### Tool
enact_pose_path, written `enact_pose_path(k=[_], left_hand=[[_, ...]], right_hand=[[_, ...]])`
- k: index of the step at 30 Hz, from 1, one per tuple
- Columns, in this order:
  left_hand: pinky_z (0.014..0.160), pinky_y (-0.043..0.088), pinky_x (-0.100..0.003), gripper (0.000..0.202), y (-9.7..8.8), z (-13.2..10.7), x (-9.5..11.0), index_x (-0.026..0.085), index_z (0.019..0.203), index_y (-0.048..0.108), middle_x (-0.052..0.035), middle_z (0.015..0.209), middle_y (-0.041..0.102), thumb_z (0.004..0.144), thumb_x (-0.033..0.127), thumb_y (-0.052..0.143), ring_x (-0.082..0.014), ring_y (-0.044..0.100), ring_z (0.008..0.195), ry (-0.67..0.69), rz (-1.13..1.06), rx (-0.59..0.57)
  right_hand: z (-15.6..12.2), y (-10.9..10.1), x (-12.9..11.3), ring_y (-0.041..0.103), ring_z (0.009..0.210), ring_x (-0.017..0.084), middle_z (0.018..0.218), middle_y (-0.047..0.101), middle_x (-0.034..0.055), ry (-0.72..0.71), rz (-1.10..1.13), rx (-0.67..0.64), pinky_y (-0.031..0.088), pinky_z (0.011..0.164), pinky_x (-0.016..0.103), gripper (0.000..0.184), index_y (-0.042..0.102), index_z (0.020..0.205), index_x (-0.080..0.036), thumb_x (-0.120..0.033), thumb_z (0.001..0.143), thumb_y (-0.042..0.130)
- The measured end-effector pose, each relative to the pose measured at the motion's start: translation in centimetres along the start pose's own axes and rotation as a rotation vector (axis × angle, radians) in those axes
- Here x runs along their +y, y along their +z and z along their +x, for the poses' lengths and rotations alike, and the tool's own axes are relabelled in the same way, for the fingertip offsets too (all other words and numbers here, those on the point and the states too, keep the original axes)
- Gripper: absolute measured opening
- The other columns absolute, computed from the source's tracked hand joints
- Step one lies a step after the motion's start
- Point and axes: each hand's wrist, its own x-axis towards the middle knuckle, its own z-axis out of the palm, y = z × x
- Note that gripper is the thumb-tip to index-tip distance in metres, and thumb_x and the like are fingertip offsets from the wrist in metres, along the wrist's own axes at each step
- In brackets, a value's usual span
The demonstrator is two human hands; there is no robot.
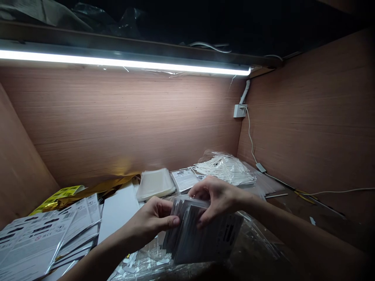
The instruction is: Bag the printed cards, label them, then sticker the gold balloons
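Over the brown desk (295,208), my left hand (159,215) and right hand (216,197) were both clamped on a grey, rectangular stack of plastic-sleeved cards (205,240), probably mid-straightening, so the next move kinda called for even pressure.

Dark worktop (299,208), printed cards (35,238) at left, stack of translucent sleeves (155,183), pile of white strips (224,168)

The stack of printed, clear-sleeved packets (205,240) is shadowed and fanned; it tilts between left grip (155,215) and right grip (219,194).
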Motion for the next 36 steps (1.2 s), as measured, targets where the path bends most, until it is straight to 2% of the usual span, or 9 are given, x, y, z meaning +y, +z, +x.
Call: enact_pose_path(k=[3,5,7,12,18,21,24,29,36], left_hand=[[0.066,0.043,-0.028,0.035,0.5,0.3,-0.5,0.012,0.077,0.084,-0.0051,0.070,0.070,0.069,0.044,0.096,-0.0160,0.057,0.066,0.018,0.008,0.131],[0.059,0.037,-0.025,0.038,0.7,0.4,-0.6,0.011,0.069,0.082,-0.0033,0.062,0.067,0.060,0.043,0.101,-0.0122,0.050,0.058,0.029,0.003,0.223],[0.058,0.038,-0.025,0.037,0.9,0.4,-0.5,0.011,0.066,0.082,-0.0041,0.061,0.069,0.053,0.038,0.104,-0.0125,0.052,0.057,0.019,-0.014,0.260],[0.068,0.051,-0.029,0.043,0.4,0.0,0.7,0.012,0.087,0.086,-0.0089,0.075,0.078,0.052,0.028,0.105,-0.0228,0.071,0.075,-0.069,-0.057,0.082],[0.069,0.053,-0.027,0.044,0.0,-0.1,1.0,0.011,0.094,0.086,-0.0106,0.081,0.079,0.056,0.025,0.104,-0.0216,0.072,0.077,-0.012,-0.103,-0.003],[0.067,0.052,-0.027,0.045,0.3,-0.2,1.2,0.010,0.093,0.085,-0.0103,0.080,0.078,0.054,0.022,0.104,-0.0220,0.071,0.077,0.006,-0.107,0.004],[0.064,0.048,-0.025,0.032,0.9,-0.4,1.2,0.011,0.086,0.083,-0.0076,0.077,0.075,0.061,0.017,0.101,-0.0188,0.067,0.073,0.045,-0.092,0.048],[0.074,0.050,-0.031,0.031,1.2,-0.3,0.9,0.011,0.090,0.083,-0.0083,0.084,0.075,0.065,0.021,0.099,-0.0216,0.067,0.080,0.152,-0.082,0.108],[0.071,0.052,-0.027,0.035,0.5,-0.7,0.9,0.012,0.090,0.079,-0.0064,0.082,0.075,0.062,0.016,0.100,-0.0205,0.070,0.079,0.077,-0.086,0.112]], right_hand=[[0.1,0.3,-0.4,0.060,0.065,0.012,0.073,0.067,-0.0057,-0.010,-0.047,0.105,0.045,0.053,0.018,0.070,0.071,0.102,-0.018,-0.028,0.042,0.105],[0.3,0.6,-0.8,0.061,0.066,0.013,0.076,0.068,-0.0054,-0.002,-0.046,0.092,0.048,0.054,0.020,0.069,0.069,0.099,-0.019,-0.028,0.041,0.105],[0.6,0.8,-1.2,0.062,0.067,0.013,0.077,0.069,-0.0053,0.001,-0.050,0.065,0.049,0.055,0.020,0.070,0.069,0.098,-0.020,-0.027,0.039,0.106],[1.0,0.7,-1.1,0.059,0.065,0.011,0.072,0.067,-0.0067,-0.009,-0.017,0.060,0.046,0.053,0.019,0.070,0.069,0.099,-0.019,-0.026,0.039,0.105],[1.1,0.6,-0.6,0.062,0.068,0.013,0.076,0.070,-0.0054,-0.056,0.104,0.046,0.048,0.057,0.019,0.073,0.069,0.103,-0.018,-0.020,0.040,0.104],[1.1,0.7,-0.6,0.064,0.070,0.013,0.079,0.072,-0.0044,-0.043,0.111,0.050,0.050,0.060,0.021,0.072,0.069,0.104,-0.019,-0.018,0.040,0.104],[1.3,0.7,-0.4,0.066,0.073,0.015,0.081,0.073,-0.0040,-0.045,0.112,0.057,0.051,0.061,0.021,0.076,0.069,0.104,-0.019,-0.014,0.036,0.104],[1.3,0.7,-0.4,0.064,0.071,0.014,0.080,0.073,-0.0041,-0.064,0.173,0.054,0.049,0.059,0.020,0.074,0.068,0.104,-0.019,-0.016,0.040,0.104],[1.8,0.8,-0.2,0.065,0.073,0.016,0.082,0.073,-0.0022,-0.077,0.172,0.045,0.051,0.061,0.022,0.080,0.069,0.105,-0.018,-0.022,0.034,0.107]])
